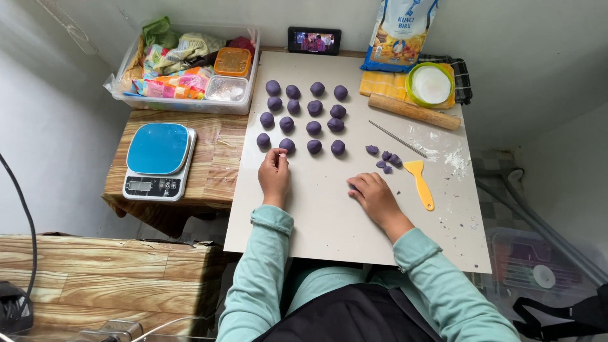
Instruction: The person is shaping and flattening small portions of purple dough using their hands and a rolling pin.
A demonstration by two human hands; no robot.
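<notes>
Several purple dough balls [315,108] stand in rows on a white board [329,221]. My left hand [274,172] reaches to the front row, its fingertips closed on a purple ball [279,152] just below that row. My right hand [373,194] rests palm down on the board with fingers curled; whether dough lies under it is hidden. A few small purple dough scraps [386,161] lie to the right of the rows, next to a yellow scraper [420,181].
A wooden rolling pin [415,111], a thin metal rod [398,139], a green-rimmed bowl [430,85] on a yellow cloth and a flour bag [400,31] sit at the back right. A blue kitchen scale [158,159], a plastic tub [190,69] and a phone [314,40] stand left and behind.
</notes>
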